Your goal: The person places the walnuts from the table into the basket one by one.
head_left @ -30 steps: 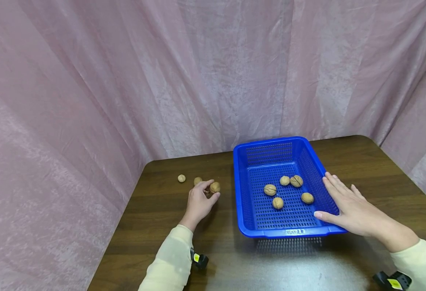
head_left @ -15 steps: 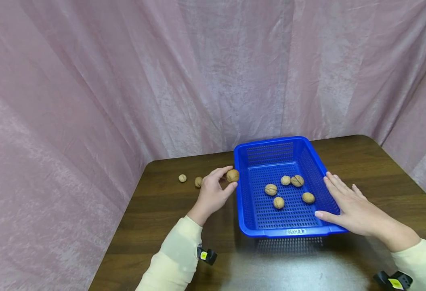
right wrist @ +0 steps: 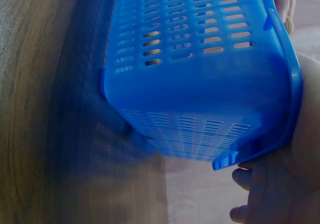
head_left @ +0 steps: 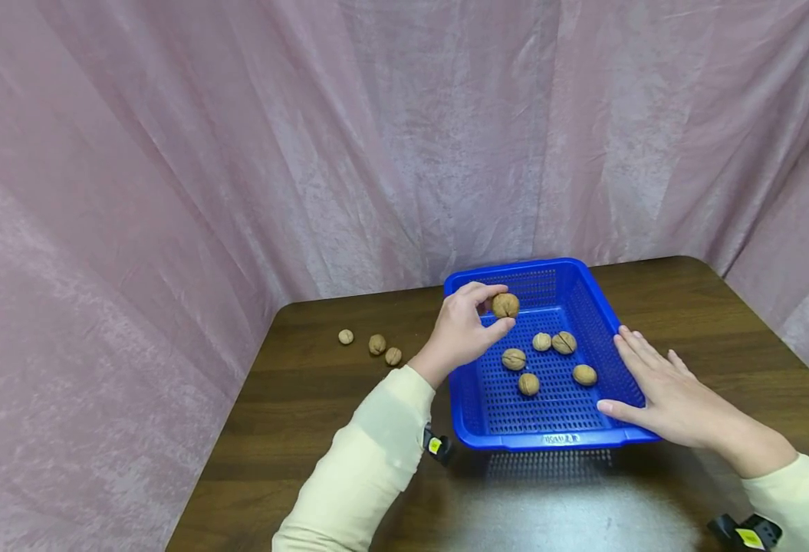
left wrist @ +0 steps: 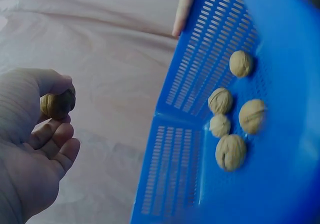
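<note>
My left hand [head_left: 466, 330] pinches a walnut [head_left: 505, 305] between thumb and fingers, held above the far left part of a blue perforated basket [head_left: 469, 437]. The left wrist view shows the same walnut [left wrist: 57, 104] in my fingers beside the basket [left wrist: 190, 149]. Several walnuts [head_left: 528, 383] lie on the basket floor. My right hand [head_left: 659, 391] rests flat with straight fingers against the basket's right rim, thumb along the near corner. The right wrist view shows the basket's outer wall [right wrist: 200, 74] close up. Three walnuts [head_left: 376, 344] lie on the brown table left of the basket.
The dark wooden table [head_left: 294, 429] is closed in by a pink curtain [head_left: 238, 153] at the back and both sides. Black wrist straps with yellow tags [head_left: 435, 446] show under both sleeves.
My left hand lifted one walnut from the group on the table and carried it right and up, over the basket's left rim. The right hand stayed on the basket.
</note>
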The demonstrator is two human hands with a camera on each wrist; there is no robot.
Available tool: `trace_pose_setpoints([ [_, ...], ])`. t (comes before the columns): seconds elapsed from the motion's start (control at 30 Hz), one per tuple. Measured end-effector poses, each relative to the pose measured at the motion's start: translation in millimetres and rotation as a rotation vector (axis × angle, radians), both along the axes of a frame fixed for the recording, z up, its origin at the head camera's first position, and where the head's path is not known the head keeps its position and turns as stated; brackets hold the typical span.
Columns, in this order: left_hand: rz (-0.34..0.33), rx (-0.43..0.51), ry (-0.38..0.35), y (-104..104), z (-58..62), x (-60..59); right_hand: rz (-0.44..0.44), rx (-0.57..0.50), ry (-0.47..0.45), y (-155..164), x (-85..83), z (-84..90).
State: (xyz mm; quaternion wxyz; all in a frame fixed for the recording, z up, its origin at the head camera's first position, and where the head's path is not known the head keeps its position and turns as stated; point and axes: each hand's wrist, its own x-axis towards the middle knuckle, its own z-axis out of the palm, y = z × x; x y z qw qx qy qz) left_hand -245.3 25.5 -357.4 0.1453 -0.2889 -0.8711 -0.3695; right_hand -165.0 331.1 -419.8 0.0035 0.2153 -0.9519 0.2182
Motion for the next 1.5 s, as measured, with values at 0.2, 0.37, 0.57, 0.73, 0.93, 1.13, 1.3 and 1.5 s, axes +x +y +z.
trace_pose_setpoints([
  [0.2, 0.03, -0.004, -0.162, 29.5, -2.5, -14.8, -0.008, 0.008, -0.009, 1.8, 1.1, -0.2],
  [0.37, 0.043, 0.025, -0.228, 47.6, -14.6, -28.6, -0.011, 0.007, -0.01, 1.9, 2.7, -0.6],
  [0.57, 0.093, 0.087, -0.312, 56.8, -33.5, -41.8, -0.007, -0.004, -0.005, -0.2, 3.8, -1.1],
  [0.73, 0.145, 0.124, -0.352, 56.9, -45.2, -49.2, 0.002, -0.009, -0.001, -2.0, 4.9, 0.2],
  [0.93, 0.126, 0.085, -0.355, 54.6, -51.3, -53.5, 0.007, -0.003, -0.009, -2.6, 5.3, 2.6],
  [1.13, 0.048, -0.06, -0.386, 53.6, -59.6, -53.7, 0.016, 0.002, -0.013, -2.6, 6.2, 5.1],
  [1.3, 0.014, -0.136, -0.403, 54.0, -65.7, -55.2, 0.015, 0.005, -0.015, -1.8, 6.8, 6.8],
  [1.5, 0.006, -0.197, -0.455, 54.4, -67.5, -55.4, 0.011, 0.009, -0.016, -1.2, 7.4, 7.0],
])
